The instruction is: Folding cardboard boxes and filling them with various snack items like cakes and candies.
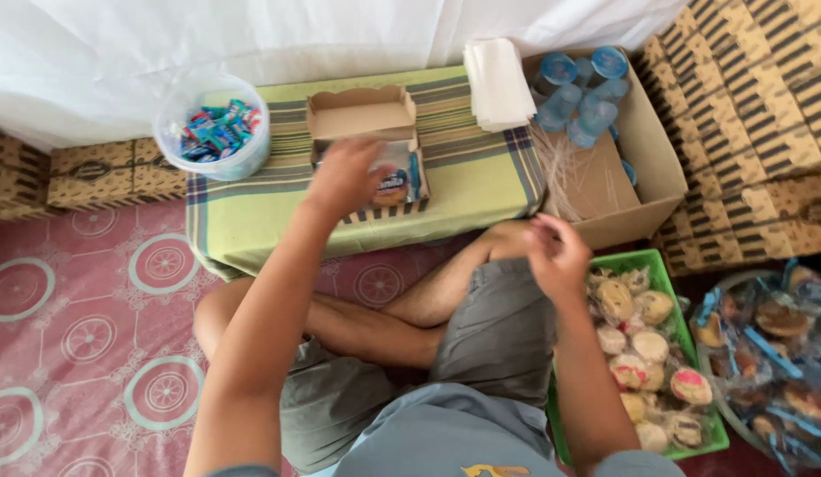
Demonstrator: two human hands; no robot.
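A low table [251,221] covered with a green striped cloth is seen in front of a seated person with crossed legs. One large cardboard carton [645,150] is placed to the right of the table; about seven sealed water cups [578,97] with blue lids are counted in it, and a bundle of thin straws [556,168] lies across its edge. One green basket [658,262] is set beside the person's right knee, and roughly ten wrapped cakes [649,344] are seen inside it. One stack of white paper napkins [497,84] lies on the table's far right corner. One clear round tub [176,110] stands on the left end, filled with small coloured candies [214,131], too many to count. One small open snack box [366,141] is placed in the middle of the table. The left hand [344,177] is held over this box, fingers bent around a small wrapped snack [395,185] inside it. The right hand [556,252] is held above the basket with fingers curled loosely; whether something is held in it cannot be told.
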